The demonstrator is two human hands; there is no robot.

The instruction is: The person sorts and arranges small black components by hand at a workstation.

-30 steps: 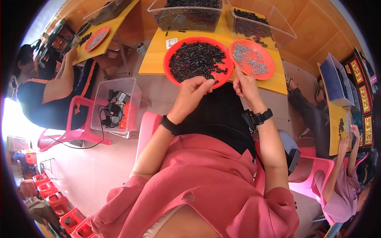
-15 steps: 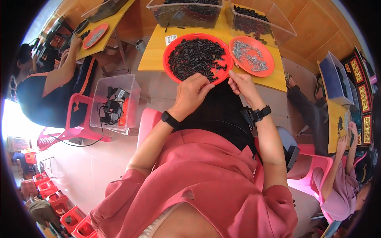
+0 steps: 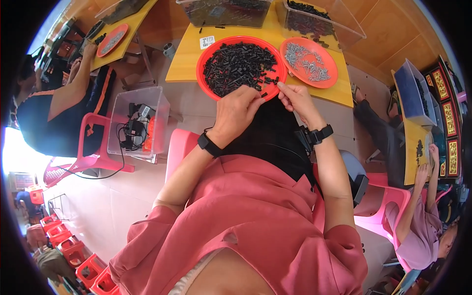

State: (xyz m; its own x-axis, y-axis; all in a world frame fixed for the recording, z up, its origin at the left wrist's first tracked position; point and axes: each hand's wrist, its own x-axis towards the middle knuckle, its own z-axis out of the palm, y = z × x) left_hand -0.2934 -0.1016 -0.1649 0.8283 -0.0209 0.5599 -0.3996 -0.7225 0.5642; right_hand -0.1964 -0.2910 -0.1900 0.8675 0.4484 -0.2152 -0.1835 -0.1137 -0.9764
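My left hand (image 3: 236, 114) is at the near rim of a round red tray (image 3: 201, 84), its fingers curled and pinched together. The tray is heaped with small black tubular parts (image 3: 236, 66). One black piece lies right by the left fingertips; whether it is held I cannot tell. On the tray's near right side, my right hand (image 3: 301, 104) is closed in a pinch, thumb against forefinger. Anything between those fingertips is too small to make out. Just beyond the right hand stands an orange-red plate (image 3: 330, 73) with many small silvery metal pins (image 3: 307, 61).
Two clear bins (image 3: 227, 18) (image 3: 344, 35) of black parts stand along the back of the yellow table (image 3: 184, 66). To the left are a clear box (image 3: 164, 110) of cables and a pink chair (image 3: 93, 132). Co-workers sit at tables on both sides.
The view has shifted slightly, so tray and plate sit a little higher and further left. My fingers remain pinched, and the right fingertips are slightly further from the left ones.
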